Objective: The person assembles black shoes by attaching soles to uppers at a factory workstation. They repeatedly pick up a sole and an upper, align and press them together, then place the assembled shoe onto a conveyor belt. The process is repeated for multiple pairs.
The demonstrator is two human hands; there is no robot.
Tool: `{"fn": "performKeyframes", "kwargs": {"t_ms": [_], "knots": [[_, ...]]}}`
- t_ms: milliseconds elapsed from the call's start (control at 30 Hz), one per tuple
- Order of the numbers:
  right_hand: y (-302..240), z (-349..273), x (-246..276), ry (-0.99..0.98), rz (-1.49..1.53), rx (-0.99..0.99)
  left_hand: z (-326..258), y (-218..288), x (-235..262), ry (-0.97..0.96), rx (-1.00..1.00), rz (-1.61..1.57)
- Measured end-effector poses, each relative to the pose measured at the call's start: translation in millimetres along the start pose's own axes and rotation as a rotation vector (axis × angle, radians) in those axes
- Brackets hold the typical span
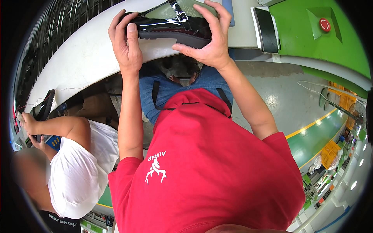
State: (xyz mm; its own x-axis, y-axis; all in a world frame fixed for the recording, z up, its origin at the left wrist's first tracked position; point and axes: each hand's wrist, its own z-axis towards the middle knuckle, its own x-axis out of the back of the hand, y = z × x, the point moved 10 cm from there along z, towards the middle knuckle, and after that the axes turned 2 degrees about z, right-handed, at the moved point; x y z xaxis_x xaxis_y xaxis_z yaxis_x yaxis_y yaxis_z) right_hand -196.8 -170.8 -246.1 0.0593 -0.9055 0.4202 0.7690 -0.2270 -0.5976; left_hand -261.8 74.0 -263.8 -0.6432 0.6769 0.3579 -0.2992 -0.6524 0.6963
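Observation:
A black patent leather shoe [161, 24] with a buckled strap and a thick dark sole lies across the top of the view, over the white table [155, 46]. My left hand [126, 42] grips one end of it, with the thumb against its side. Around the other end curls my right hand [213, 39], the thumb under the sole and the fingers over the top. The pale insole shows through the shoe's opening, beside the silver buckle [182, 17]. The shoe's upper edge is cut off by the frame.
A green machine [299, 39] with a red stop button [325, 25] stands on the right, a dark phone-like device [266, 30] at its edge. At left sits a co-worker in a white shirt [79, 171], near another black shoe [44, 106]. A fan [356, 112] stands far right.

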Motion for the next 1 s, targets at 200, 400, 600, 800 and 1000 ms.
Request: {"fn": "performKeyframes", "kwargs": {"t_ms": [200,400,600,800,1000], "knots": [[0.7,0.2,-0.5,0.01,0.005,0.005,0.4,-2.0,-0.7,0.001,0.015,-0.013],[-0.1,0.9,-0.8,0.006,-0.011,0.005,0.6,-1.9,0.0,0.005,0.017,-0.018],[-2.0,1.9,-0.9,-0.012,-0.025,-0.02,0.4,-1.5,0.7,0.005,0.01,-0.011],[4.6,3.1,0.6,0.032,0.043,-0.038,0.9,-8.2,-0.8,0.01,0.063,-0.082],[20.2,1.0,9.0,0.073,0.05,-0.14,-5.0,-20.9,-3.1,-0.033,0.217,-0.244]]}}
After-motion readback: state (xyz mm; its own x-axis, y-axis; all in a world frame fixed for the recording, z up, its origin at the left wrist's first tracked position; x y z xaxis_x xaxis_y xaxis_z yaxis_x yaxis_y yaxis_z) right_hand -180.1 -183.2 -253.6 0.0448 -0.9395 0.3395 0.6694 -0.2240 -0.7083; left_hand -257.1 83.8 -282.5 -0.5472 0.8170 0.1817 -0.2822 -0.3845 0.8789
